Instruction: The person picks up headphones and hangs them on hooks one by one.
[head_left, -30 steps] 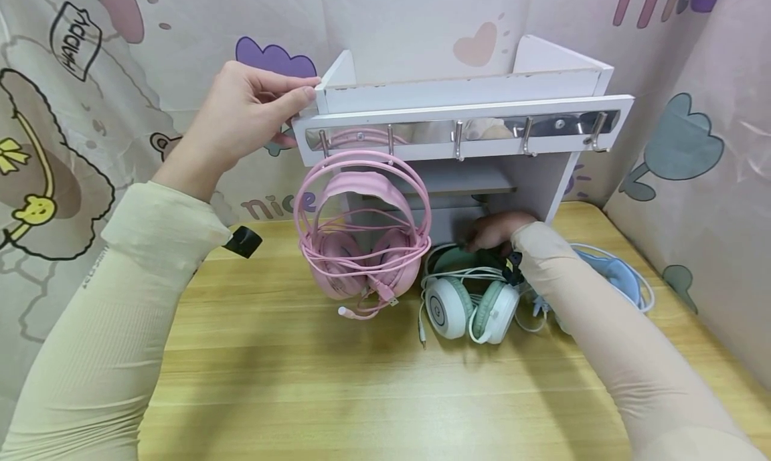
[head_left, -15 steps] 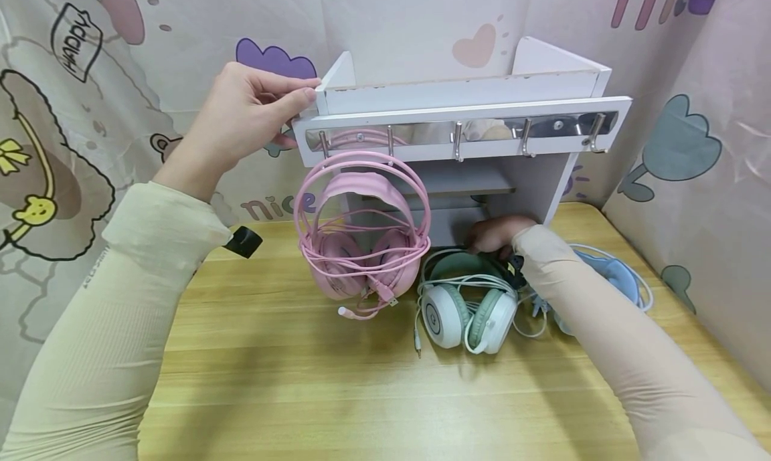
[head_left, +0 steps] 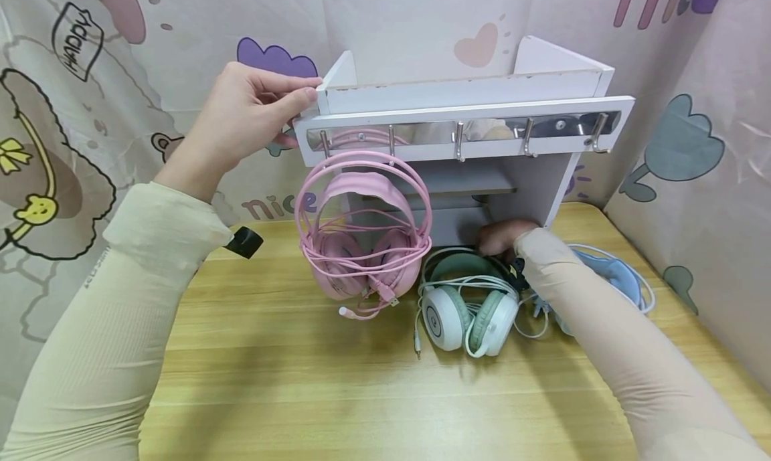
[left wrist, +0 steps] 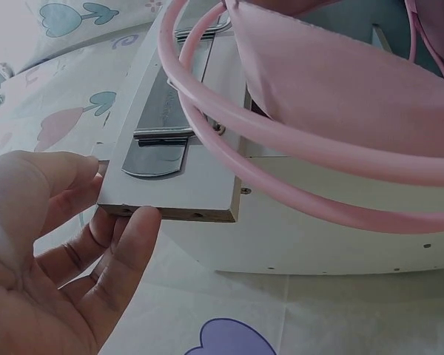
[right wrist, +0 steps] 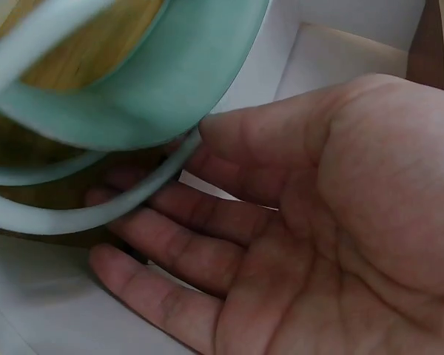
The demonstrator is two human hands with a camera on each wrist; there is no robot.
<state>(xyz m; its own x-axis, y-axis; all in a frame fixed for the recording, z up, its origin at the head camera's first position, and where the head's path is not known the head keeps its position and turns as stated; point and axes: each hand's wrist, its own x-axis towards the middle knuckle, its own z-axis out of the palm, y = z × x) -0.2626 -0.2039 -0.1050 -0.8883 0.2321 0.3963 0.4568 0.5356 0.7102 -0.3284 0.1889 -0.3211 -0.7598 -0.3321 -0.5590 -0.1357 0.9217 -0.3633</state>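
My left hand (head_left: 241, 113) holds the left end of the white shelf's hook rail (head_left: 464, 133), fingers and thumb at its corner in the left wrist view. Pink headphones (head_left: 364, 247), wound with their own pink cord, hang from the rail's left hooks beside it. My right hand (head_left: 506, 237) reaches under the rail to the back of white and green headphones (head_left: 470, 314) lying on the table. In the right wrist view, its thumb and fingers pinch the white outer band (right wrist: 81, 214) beside the green headband (right wrist: 170, 81). A pale cord wraps these headphones.
Blue headphones (head_left: 614, 277) with a pale cord lie at the right, partly behind my right forearm. Bare metal hooks (head_left: 527, 136) stick out along the rail's right part. The wooden table (head_left: 361, 394) meets a printed cloth backdrop behind.
The white and green headphones have slid slightly toward me since a second ago. My right hand has shifted a little to the right. The left hand stays on the rail end.
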